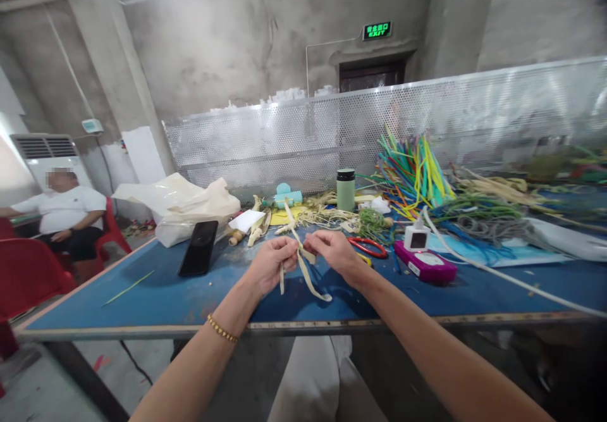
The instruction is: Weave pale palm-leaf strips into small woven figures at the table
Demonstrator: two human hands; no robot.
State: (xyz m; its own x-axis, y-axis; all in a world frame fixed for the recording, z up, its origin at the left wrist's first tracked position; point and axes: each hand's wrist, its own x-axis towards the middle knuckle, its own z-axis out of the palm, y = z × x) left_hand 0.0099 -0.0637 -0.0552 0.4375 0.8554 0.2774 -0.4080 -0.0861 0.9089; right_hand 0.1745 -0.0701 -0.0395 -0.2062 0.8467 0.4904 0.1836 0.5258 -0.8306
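A blue table [156,305] spans the lower half of the frame, with a pale plastic bag [199,204] left of centre and bright coloured strands [420,172] at right. Near mid-frame, the left hand [269,265] and right hand [336,254], close together, pinch pale strips [308,278] whose ends hang below.
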